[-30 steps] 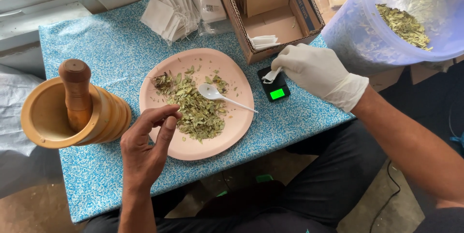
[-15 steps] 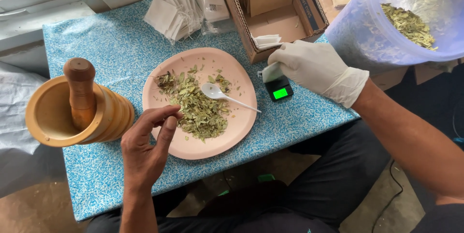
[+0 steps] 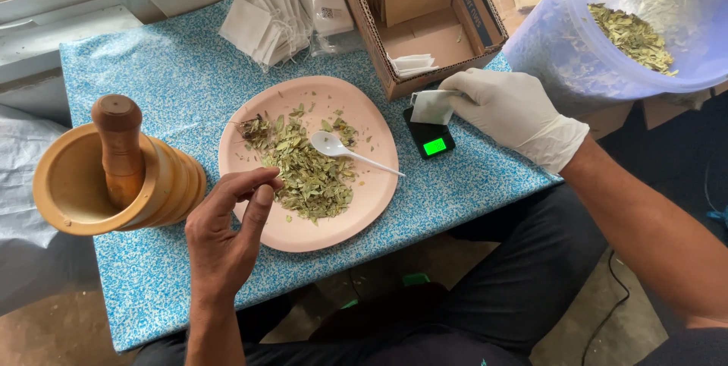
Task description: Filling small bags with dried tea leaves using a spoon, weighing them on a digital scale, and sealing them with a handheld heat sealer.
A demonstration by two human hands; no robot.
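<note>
From the head camera, your gloved right hand [image 3: 516, 112] held a small white paper sachet [image 3: 431, 106] pinched over the small black pocket scale with a green display [image 3: 429, 138] — whether it was filled, I couldn't tell. Your bare left hand [image 3: 227, 229] had thumb and fingertips closed in a pinch at the edge of the dried green leaves [image 3: 307, 169] heaped on the round pink plate [image 3: 303, 233], most of them not yet portioned. A white plastic spoon [image 3: 341, 150] lay on the heap. Nearby stood a wooden mortar with pestle [image 3: 114, 176], a stack of empty white sachets [image 3: 265, 25] and an open cardboard box [image 3: 425, 17] — nothing blocked the scale.
</note>
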